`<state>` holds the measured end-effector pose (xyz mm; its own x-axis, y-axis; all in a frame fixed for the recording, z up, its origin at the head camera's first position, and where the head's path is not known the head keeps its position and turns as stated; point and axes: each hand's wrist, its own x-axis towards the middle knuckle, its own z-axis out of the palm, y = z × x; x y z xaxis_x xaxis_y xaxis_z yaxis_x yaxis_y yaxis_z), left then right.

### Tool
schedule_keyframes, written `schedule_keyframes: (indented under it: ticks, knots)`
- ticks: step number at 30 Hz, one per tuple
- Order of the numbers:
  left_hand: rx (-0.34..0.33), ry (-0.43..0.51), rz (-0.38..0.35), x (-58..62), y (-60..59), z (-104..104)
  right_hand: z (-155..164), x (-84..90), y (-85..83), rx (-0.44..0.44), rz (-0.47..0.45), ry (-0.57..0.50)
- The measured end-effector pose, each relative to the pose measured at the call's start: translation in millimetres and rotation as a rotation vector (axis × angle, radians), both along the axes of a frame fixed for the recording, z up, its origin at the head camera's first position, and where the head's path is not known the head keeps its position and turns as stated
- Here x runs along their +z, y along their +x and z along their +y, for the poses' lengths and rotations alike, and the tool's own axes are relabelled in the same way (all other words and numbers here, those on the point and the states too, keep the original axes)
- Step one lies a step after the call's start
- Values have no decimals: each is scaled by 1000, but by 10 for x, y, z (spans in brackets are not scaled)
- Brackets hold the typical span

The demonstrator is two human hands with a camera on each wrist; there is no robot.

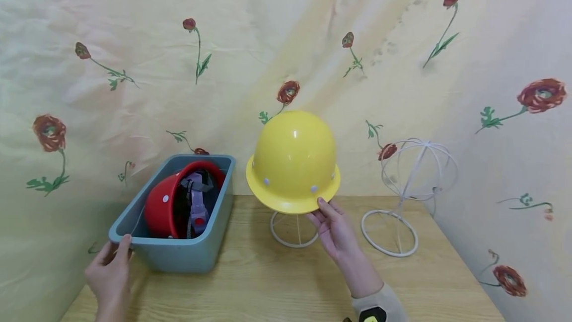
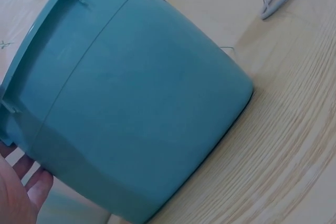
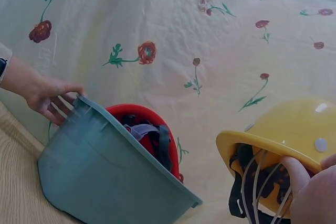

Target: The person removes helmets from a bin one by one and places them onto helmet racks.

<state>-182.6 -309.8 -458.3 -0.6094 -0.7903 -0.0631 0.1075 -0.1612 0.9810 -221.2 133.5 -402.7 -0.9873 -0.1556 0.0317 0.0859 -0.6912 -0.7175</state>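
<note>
A yellow hard hat (image 1: pixel 292 158) sits on a white wire stand (image 1: pixel 292 235) at the middle of the wooden table (image 1: pixel 277 287). My right hand (image 1: pixel 332 225) pinches its front brim, thumb on the edge and fingers beneath. In the right wrist view a fingertip (image 3: pixel 294 171) presses the underside of the yellow hard hat (image 3: pixel 294 129), whose straps and the stand's wires show. A red hard hat (image 1: pixel 163 205) lies on its side in a teal plastic bin (image 1: pixel 178 255) at the left. My left hand (image 1: pixel 110 267) grips the bin's near left corner, thumb on the rim.
A second, bare white wire stand (image 1: pixel 413 173) stands at the right, near the table's right edge. Flowered yellow cloth (image 1: pixel 134 63) hangs behind and to both sides. Bare tabletop lies in front of the bin and stands.
</note>
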Motion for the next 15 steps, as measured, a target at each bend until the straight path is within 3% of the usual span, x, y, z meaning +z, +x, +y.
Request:
schedule_keyframes:
  ticks: [15]
  knots:
    - [12,-34,9,-13,-4,6,-11,-18,-23,34,12,11]
